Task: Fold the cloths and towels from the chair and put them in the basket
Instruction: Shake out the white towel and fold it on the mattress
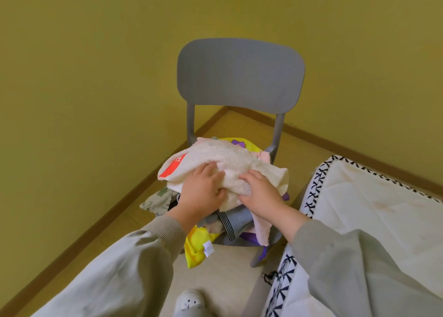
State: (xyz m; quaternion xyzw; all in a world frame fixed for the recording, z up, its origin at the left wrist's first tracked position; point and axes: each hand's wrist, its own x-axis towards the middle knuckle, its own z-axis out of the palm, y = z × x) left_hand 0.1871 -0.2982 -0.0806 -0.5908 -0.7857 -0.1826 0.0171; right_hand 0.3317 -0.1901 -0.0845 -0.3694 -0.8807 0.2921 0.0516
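A grey plastic chair (239, 77) stands in the room's corner with a heap of cloths on its seat. On top lies a cream fluffy towel (223, 158) with a red label at its left end. My left hand (203, 189) grips the towel's near edge, thumb tucked under the fabric. My right hand (261, 192) grips the same edge just to the right. Below the towel lie a grey cloth (236, 218), a yellow cloth (196, 247) hanging off the seat front, a camouflage cloth (157, 200), and pink and purple pieces. No basket is in view.
A white mattress (371, 209) with black-patterned edging lies close on the right of the chair. Yellow walls meet behind the chair, with a brown skirting board along the floor. A white slipper (189, 302) shows at the bottom.
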